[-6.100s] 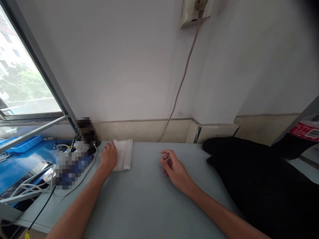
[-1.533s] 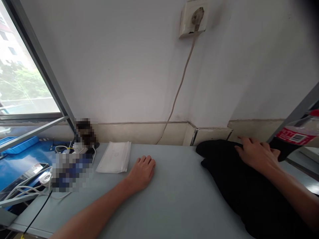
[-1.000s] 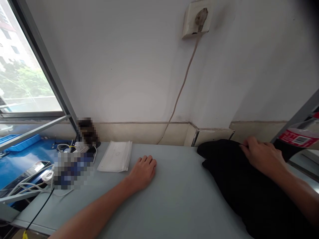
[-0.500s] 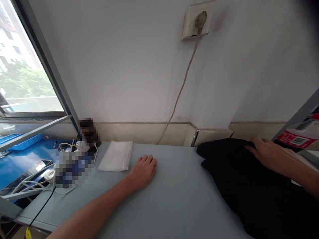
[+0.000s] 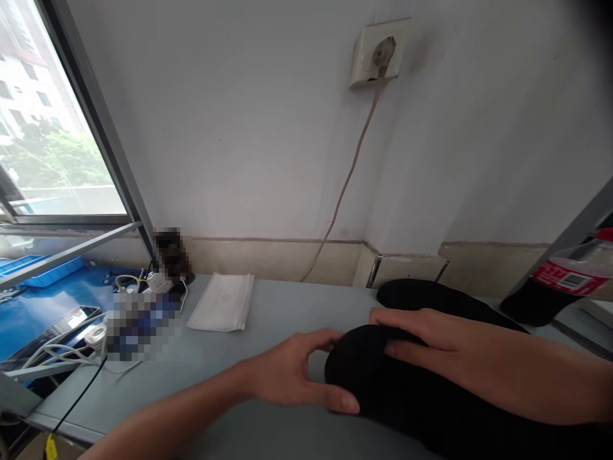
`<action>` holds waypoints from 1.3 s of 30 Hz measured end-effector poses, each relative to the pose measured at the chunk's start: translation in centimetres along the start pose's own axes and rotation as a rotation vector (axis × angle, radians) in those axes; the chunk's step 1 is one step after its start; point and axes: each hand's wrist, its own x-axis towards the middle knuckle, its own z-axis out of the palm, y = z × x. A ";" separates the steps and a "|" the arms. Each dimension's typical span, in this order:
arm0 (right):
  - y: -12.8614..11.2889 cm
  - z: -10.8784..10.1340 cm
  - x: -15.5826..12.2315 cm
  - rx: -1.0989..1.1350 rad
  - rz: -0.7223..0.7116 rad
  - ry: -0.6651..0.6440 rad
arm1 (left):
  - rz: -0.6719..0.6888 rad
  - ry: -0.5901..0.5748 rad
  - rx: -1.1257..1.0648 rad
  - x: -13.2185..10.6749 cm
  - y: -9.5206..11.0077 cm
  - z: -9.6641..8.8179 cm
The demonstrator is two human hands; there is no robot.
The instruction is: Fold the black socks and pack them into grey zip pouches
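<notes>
A black cloth garment point(image 5: 460, 409) lies on the grey tabletop at the lower right, with a rounded, folded end toward the middle. My left hand point(image 5: 294, 370) has its thumb and fingers around that end, the thumb on the near side and the fingertips on the far side. From above, my right hand point(image 5: 445, 338) grips the same fold, its fingers pressed into the fabric. Another long part of the black cloth stretches behind my right hand, along the wall. The garment's exact kind cannot be made out.
A stack of clear plastic bags point(image 5: 223, 301) lies left of the hands. A cola bottle point(image 5: 565, 281) stands at the right behind the cloth. Cables and a phone point(image 5: 79, 317) are at the left by a blue tray point(image 5: 55, 271). A plugged cord point(image 5: 352, 166) hangs down the wall.
My right hand has moved left and nearer with part of the black garment, folding it over. My left hand has moved right from the bare tabletop onto the cloth. The bottle is now more exposed.
</notes>
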 end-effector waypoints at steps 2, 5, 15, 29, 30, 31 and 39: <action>-1.9 -0.9 0.5 0.149 -0.022 -0.168 | -0.073 0.015 -0.188 -0.1 1.2 0.5; -3.0 -1.8 3.0 0.376 0.031 -0.239 | -0.122 0.152 -0.371 0.7 1.5 -0.4; 5.9 6.4 13.7 0.169 0.138 0.105 | -0.095 0.694 0.674 3.5 -5.2 -6.7; 4.1 12.2 7.3 -0.112 -0.129 0.146 | 0.008 0.118 1.128 0.5 -6.9 -2.1; 3.8 12.4 6.8 -0.082 -0.183 0.098 | 0.024 0.086 1.099 0.4 -6.8 -2.0; 3.5 12.5 6.4 -0.056 -0.217 0.033 | 0.030 0.057 1.060 0.3 -6.8 -2.0; 4.1 11.8 5.2 0.006 -0.150 -0.365 | -0.036 -0.051 0.895 -0.7 -7.4 -2.5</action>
